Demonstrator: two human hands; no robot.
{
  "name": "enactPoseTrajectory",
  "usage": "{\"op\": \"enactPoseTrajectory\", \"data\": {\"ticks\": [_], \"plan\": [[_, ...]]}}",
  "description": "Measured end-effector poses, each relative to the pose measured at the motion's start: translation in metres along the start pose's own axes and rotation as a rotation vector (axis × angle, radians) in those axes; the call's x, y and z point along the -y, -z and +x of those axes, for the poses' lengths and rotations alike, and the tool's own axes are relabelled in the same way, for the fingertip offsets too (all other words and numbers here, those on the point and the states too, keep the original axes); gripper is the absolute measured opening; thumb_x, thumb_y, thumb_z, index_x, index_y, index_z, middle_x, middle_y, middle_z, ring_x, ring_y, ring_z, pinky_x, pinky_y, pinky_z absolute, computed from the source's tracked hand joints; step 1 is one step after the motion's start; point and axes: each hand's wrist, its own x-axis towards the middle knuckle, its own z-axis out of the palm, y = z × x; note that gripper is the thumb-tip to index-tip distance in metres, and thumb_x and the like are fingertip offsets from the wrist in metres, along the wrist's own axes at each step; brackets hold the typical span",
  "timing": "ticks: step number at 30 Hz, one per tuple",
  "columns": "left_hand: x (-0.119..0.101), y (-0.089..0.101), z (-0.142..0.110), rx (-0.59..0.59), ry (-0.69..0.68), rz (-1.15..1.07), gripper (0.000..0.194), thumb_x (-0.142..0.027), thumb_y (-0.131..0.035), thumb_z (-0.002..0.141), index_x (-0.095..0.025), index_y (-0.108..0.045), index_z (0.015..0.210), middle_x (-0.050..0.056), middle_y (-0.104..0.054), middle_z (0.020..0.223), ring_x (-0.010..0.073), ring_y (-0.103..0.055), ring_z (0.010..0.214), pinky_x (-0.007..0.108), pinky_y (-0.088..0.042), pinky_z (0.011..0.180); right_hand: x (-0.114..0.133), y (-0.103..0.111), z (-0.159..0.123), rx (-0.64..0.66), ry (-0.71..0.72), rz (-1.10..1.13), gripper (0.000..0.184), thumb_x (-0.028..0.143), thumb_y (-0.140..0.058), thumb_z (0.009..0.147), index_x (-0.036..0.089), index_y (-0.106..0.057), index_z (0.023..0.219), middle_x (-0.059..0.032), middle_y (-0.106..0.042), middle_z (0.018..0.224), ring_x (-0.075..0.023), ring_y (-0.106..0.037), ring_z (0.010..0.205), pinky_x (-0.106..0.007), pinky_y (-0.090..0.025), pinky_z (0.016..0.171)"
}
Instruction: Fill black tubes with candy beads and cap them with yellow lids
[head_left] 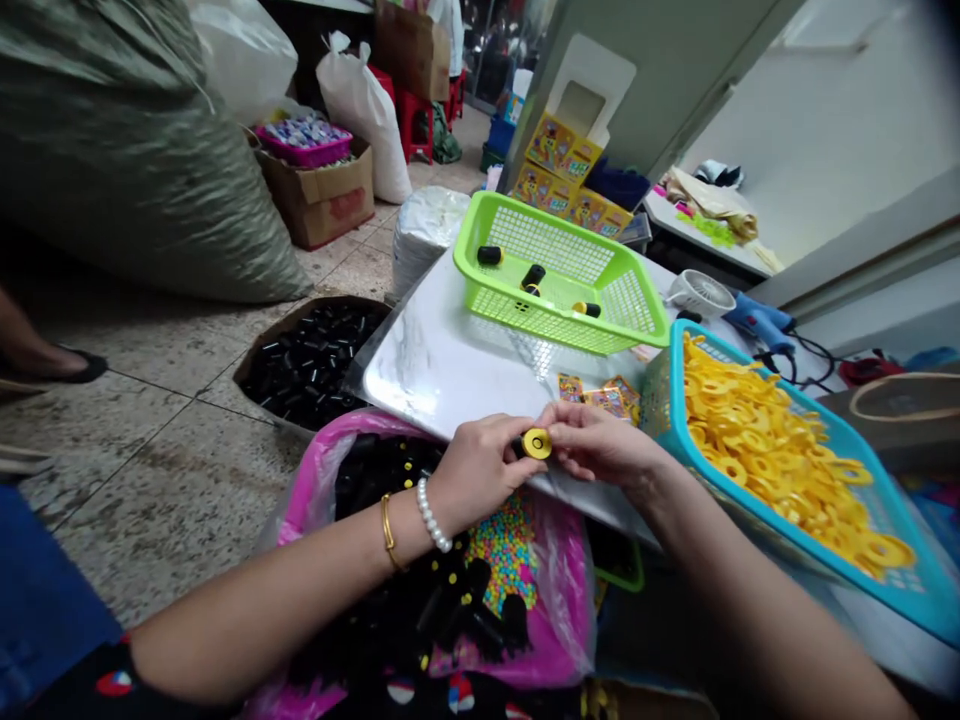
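Note:
My left hand is closed round a small black tube whose end just shows at the fingers. My right hand pinches a yellow ring cap against that tube's end. Both hands meet over the near edge of a white marbled tabletop. A blue basket heaped with yellow ring caps sits to the right. A green basket farther back holds three black tubes with yellow ends. Below my hands a pink bag holds black tubes and coloured beads.
A cardboard box of black tubes stands on the tiled floor at left, by a large green sack. Small printed packets lie on the table. A small white fan and blue glue gun lie behind the baskets. Another person's foot shows at far left.

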Motion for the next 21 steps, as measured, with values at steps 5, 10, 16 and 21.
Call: {"op": "enactPoseTrajectory", "data": {"ticks": [5,10,16,21], "plan": [[0.002,-0.003,0.002,0.018,-0.002,-0.029,0.025,-0.014,-0.069,0.076,-0.017,-0.066,0.1,0.001,-0.067,0.08,0.0106,-0.058,0.064,0.023,-0.048,0.063,0.013,-0.012,0.001,0.041,-0.018,-0.227,0.032,0.038,-0.076,0.074,0.017,-0.053,0.082,0.0092,-0.049,0.052,-0.0036,-0.042,0.037,-0.014,-0.033,0.035],[0.003,-0.003,0.004,0.048,0.025,0.027,0.021,-0.013,-0.071,0.073,-0.015,-0.064,0.092,-0.001,-0.064,0.074,0.0109,-0.056,0.061,0.022,-0.046,0.058,0.005,-0.016,-0.004,-0.019,0.029,-0.187,0.034,0.04,-0.072,0.077,0.018,-0.05,0.092,0.0088,-0.054,0.056,-0.0059,-0.049,0.039,-0.017,-0.041,0.039],[0.0,-0.001,0.003,0.044,0.016,0.018,0.02,-0.012,-0.07,0.074,-0.016,-0.067,0.094,-0.002,-0.064,0.072,0.0098,-0.055,0.059,0.023,-0.045,0.06,0.022,-0.01,0.005,0.052,-0.156,-0.248,0.028,0.028,-0.075,0.07,0.018,-0.052,0.083,-0.0003,-0.065,0.064,-0.0118,-0.062,0.05,-0.02,-0.045,0.046],[0.003,-0.001,0.003,0.04,0.012,-0.001,0.021,-0.011,-0.069,0.074,-0.015,-0.067,0.095,-0.001,-0.064,0.073,0.0103,-0.055,0.06,0.024,-0.045,0.061,0.014,-0.02,-0.008,-0.046,-0.017,-0.302,0.032,0.04,-0.071,0.078,0.02,-0.052,0.094,0.0031,-0.06,0.065,-0.0107,-0.058,0.051,-0.023,-0.046,0.05]]}}
